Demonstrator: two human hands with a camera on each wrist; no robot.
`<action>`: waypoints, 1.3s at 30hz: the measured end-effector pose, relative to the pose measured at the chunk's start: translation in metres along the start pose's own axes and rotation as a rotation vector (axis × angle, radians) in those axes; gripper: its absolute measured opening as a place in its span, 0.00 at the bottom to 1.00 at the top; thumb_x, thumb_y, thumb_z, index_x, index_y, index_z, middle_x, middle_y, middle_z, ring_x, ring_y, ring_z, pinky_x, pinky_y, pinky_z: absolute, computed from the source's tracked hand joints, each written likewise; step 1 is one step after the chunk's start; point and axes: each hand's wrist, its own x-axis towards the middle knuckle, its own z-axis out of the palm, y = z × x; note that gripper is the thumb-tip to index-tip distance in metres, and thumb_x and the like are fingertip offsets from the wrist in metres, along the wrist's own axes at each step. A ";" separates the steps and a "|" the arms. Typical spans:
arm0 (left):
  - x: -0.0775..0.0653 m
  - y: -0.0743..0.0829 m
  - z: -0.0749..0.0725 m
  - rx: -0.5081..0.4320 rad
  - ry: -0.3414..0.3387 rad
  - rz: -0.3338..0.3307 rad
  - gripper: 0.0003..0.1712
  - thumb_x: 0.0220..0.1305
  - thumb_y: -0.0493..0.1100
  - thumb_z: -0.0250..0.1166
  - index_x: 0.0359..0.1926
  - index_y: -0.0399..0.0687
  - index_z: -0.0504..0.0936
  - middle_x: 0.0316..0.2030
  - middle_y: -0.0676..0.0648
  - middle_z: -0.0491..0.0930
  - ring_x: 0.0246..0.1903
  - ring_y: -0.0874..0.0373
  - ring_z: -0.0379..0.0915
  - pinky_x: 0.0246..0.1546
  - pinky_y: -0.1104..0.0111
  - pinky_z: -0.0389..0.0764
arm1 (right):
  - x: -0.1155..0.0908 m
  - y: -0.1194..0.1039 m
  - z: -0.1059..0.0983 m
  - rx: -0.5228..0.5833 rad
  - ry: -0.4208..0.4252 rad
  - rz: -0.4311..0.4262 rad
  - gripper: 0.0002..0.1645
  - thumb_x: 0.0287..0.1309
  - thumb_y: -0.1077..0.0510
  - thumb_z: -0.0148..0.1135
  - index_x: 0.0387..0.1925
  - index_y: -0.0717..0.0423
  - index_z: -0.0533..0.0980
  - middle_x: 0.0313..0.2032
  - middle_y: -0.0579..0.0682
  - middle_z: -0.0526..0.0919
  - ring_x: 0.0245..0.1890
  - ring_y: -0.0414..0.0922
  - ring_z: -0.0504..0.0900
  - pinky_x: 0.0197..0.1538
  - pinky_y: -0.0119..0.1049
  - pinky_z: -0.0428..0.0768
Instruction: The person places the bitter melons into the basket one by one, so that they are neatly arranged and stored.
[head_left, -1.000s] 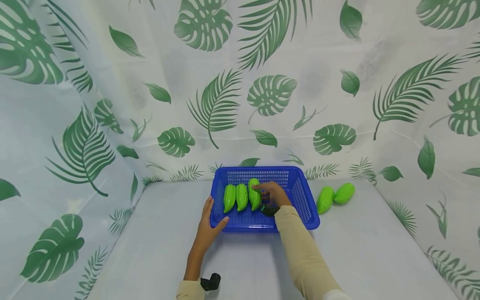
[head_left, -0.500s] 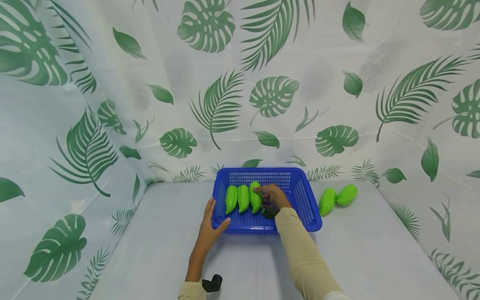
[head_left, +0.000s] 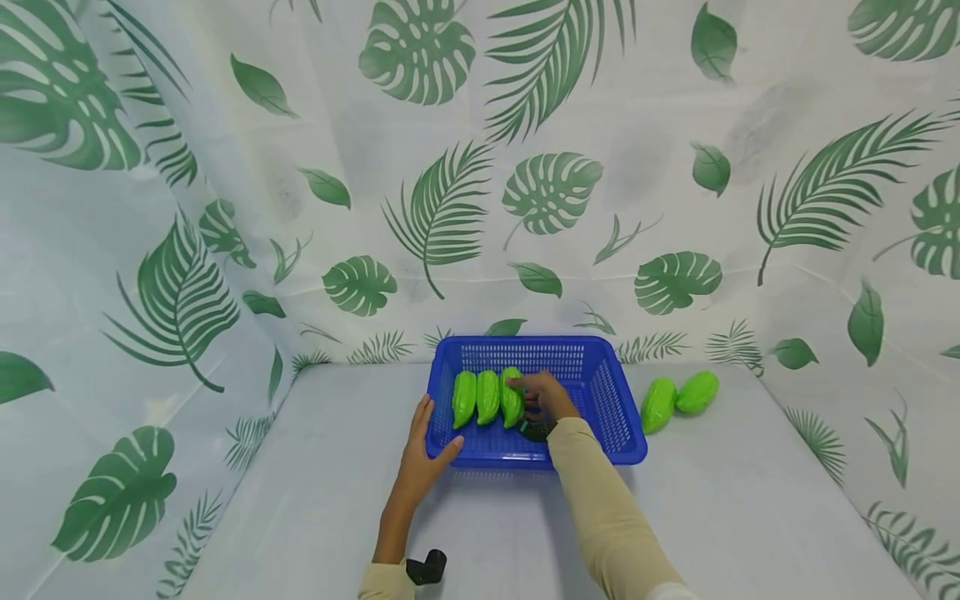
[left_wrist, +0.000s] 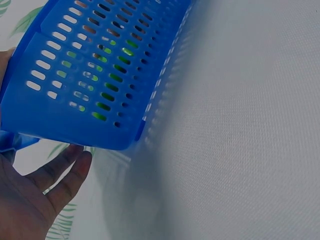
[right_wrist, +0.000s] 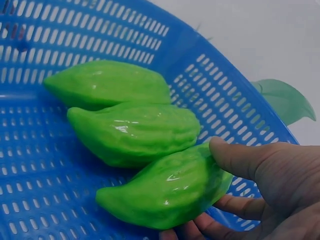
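Pinching the blue basket's (head_left: 498,457) rightmost fruit (head_left: 512,410)

The left hand (head_left: 417,468), straight-fingered, touches the basket's near left corner; its wrist view crops it and shows only green glimpses through the side. The right hand (head_left: 552,397) partly hides the pinched fruit; its wrist view reveals thumb above, fingers curled beneath. Two loose fruits (head_left: 658,406) lie toward the table's (head_left: 315,500) far right corner.
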 end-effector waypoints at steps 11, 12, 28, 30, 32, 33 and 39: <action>0.000 0.001 -0.001 0.006 0.004 0.006 0.52 0.61 0.59 0.66 0.77 0.52 0.49 0.78 0.48 0.42 0.77 0.46 0.38 0.73 0.43 0.49 | 0.002 0.002 0.000 0.011 -0.002 -0.032 0.42 0.57 0.51 0.70 0.66 0.59 0.60 0.48 0.61 0.73 0.43 0.52 0.75 0.49 0.49 0.82; 0.000 0.001 -0.002 0.006 0.006 0.009 0.52 0.61 0.59 0.66 0.77 0.52 0.49 0.78 0.48 0.42 0.77 0.46 0.38 0.73 0.43 0.49 | 0.001 0.002 0.000 0.012 -0.004 -0.032 0.44 0.56 0.52 0.70 0.67 0.59 0.58 0.48 0.62 0.73 0.43 0.53 0.75 0.49 0.49 0.82; 0.001 0.000 -0.002 -0.001 0.005 0.009 0.52 0.61 0.59 0.66 0.77 0.52 0.49 0.78 0.52 0.42 0.77 0.46 0.38 0.72 0.42 0.50 | -0.005 0.003 -0.002 -0.003 -0.010 -0.040 0.45 0.57 0.53 0.70 0.69 0.58 0.55 0.54 0.65 0.72 0.52 0.57 0.75 0.54 0.50 0.82; 0.000 0.000 -0.002 -0.001 0.005 0.010 0.52 0.61 0.59 0.66 0.77 0.52 0.49 0.78 0.52 0.42 0.77 0.46 0.38 0.72 0.42 0.50 | -0.004 0.004 -0.002 -0.009 -0.010 -0.039 0.44 0.57 0.53 0.70 0.68 0.59 0.57 0.54 0.65 0.72 0.49 0.56 0.75 0.53 0.50 0.82; -0.001 -0.001 -0.001 -0.004 0.006 0.007 0.52 0.61 0.59 0.66 0.77 0.52 0.49 0.78 0.52 0.42 0.77 0.46 0.38 0.72 0.42 0.50 | -0.004 0.006 -0.003 -0.009 -0.013 -0.044 0.42 0.57 0.53 0.70 0.66 0.60 0.58 0.52 0.65 0.72 0.46 0.55 0.76 0.51 0.49 0.83; -0.001 -0.001 -0.001 -0.003 0.005 0.007 0.52 0.61 0.59 0.66 0.77 0.52 0.49 0.78 0.52 0.42 0.77 0.45 0.38 0.72 0.42 0.50 | -0.002 0.006 -0.003 -0.010 -0.011 -0.043 0.41 0.57 0.53 0.70 0.65 0.60 0.59 0.51 0.64 0.72 0.45 0.55 0.76 0.49 0.49 0.83; -0.001 -0.001 0.000 -0.003 0.005 0.019 0.52 0.61 0.60 0.66 0.77 0.52 0.49 0.78 0.49 0.42 0.77 0.44 0.38 0.71 0.41 0.51 | 0.002 0.007 -0.004 0.000 -0.001 -0.028 0.39 0.56 0.53 0.71 0.63 0.58 0.61 0.44 0.59 0.72 0.39 0.52 0.75 0.42 0.47 0.83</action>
